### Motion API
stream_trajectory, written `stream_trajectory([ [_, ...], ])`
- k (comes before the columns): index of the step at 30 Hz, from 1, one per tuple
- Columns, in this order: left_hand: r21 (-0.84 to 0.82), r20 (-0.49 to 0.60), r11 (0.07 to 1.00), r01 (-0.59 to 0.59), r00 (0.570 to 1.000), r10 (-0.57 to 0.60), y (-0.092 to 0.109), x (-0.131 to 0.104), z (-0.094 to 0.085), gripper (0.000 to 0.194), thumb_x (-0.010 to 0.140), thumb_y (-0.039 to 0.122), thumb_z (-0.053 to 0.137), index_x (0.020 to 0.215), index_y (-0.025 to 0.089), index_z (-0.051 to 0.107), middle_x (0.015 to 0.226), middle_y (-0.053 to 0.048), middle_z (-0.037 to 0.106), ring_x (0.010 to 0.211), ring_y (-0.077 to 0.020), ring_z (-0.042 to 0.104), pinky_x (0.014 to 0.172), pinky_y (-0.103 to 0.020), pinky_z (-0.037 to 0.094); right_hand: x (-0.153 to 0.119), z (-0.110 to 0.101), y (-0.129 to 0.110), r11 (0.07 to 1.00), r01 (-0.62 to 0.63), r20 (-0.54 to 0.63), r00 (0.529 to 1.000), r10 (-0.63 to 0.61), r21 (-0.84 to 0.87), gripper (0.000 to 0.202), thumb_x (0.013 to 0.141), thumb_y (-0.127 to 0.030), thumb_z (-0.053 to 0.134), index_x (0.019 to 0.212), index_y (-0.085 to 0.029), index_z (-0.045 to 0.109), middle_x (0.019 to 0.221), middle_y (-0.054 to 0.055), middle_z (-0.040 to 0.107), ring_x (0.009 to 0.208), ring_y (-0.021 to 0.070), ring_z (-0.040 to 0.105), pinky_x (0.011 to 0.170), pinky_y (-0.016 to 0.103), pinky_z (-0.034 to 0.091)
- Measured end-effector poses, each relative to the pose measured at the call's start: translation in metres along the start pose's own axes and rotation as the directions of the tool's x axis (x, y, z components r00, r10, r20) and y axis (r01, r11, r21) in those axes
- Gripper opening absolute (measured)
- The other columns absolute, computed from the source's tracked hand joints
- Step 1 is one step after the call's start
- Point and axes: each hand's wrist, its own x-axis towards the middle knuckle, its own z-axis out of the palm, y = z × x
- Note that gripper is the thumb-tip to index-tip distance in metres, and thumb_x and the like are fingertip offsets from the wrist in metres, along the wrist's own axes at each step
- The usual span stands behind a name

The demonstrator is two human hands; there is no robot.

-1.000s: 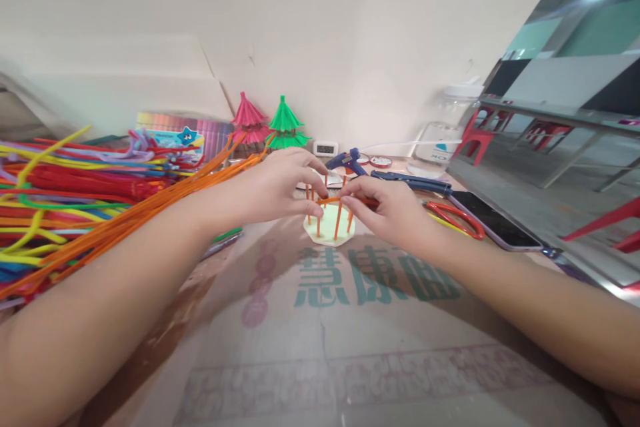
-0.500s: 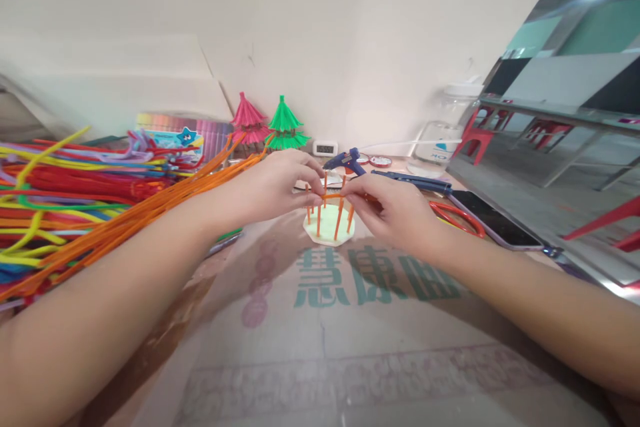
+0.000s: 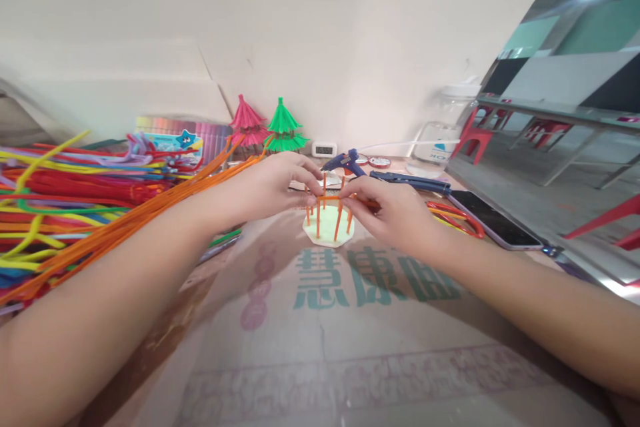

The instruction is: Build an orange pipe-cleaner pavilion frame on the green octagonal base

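Note:
A pale green, many-sided base lies on the table with several orange pipe cleaner posts standing up from it. Across the front posts runs a short level piece of orange pipe cleaner. My left hand pinches its left end beside a front post, fingers closed. At the other end, my right hand grips the same piece between thumb and forefinger, near the right post. More orange shows inside my right palm, partly hidden by the fingers.
Bundles of coloured pipe cleaners fill the left side. Behind stand a pink paper-like tree, a green one, a small digital clock and a blue glue gun. A phone and a clear bottle are at right.
The orange piece between my hands has come slightly lower against the front posts. Both hands have shifted only a little, still holding it.

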Motion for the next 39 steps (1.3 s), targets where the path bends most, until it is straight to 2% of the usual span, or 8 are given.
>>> stream_trajectory([
  [11,0.03,-0.025,1.0,0.002,1.0,-0.002,0.0001,-0.0013,-0.0002,0.018,0.092,0.023,0.062,0.098,0.021,0.079,0.113,-0.006,0.073,0.105,-0.0182,0.066,0.091,-0.029,0.05,0.0006,0.0007,0.0,1.0,-0.013,0.022,1.0,0.013,-0.006,0.015,0.094,-0.025,0.054,0.097,-0.02,0.068,0.079,0.002,0.071,0.059,0.0123,0.057,0.057,0.024,0.035],
  [21,0.079,-0.018,0.996,-0.037,0.999,0.039,0.0007,-0.0001,-0.0013,0.019,0.093,0.026,0.062,0.094,0.017,0.079,0.109,-0.008,0.074,0.101,-0.0186,0.066,0.089,-0.03,0.049,0.0012,0.0021,0.0019,1.0,-0.01,0.037,0.999,0.01,-0.003,0.015,0.094,-0.026,0.056,0.097,-0.021,0.07,0.085,0.002,0.075,0.066,0.0134,0.062,0.062,0.025,0.04],
  [30,0.069,-0.006,0.996,-0.056,0.998,0.056,0.0011,0.0008,-0.0008,0.021,0.093,0.027,0.06,0.09,0.017,0.078,0.106,-0.008,0.074,0.097,-0.0177,0.067,0.085,-0.029,0.05,0.0018,0.0031,0.0034,0.992,-0.091,0.091,0.992,0.083,0.085,0.018,0.09,-0.024,0.057,0.102,-0.02,0.071,0.086,0.003,0.075,0.068,0.0145,0.062,0.063,0.026,0.041],
  [39,0.077,0.024,0.996,-0.042,0.999,0.04,0.0021,0.001,-0.0023,0.024,0.095,0.029,0.057,0.09,0.019,0.078,0.107,-0.007,0.073,0.099,-0.0178,0.066,0.085,-0.028,0.049,0.001,0.0065,0.0081,0.996,-0.05,0.05,0.998,0.046,0.075,0.016,0.092,-0.024,0.058,0.101,-0.022,0.071,0.091,0.003,0.076,0.068,0.0133,0.063,0.063,0.025,0.042],
])
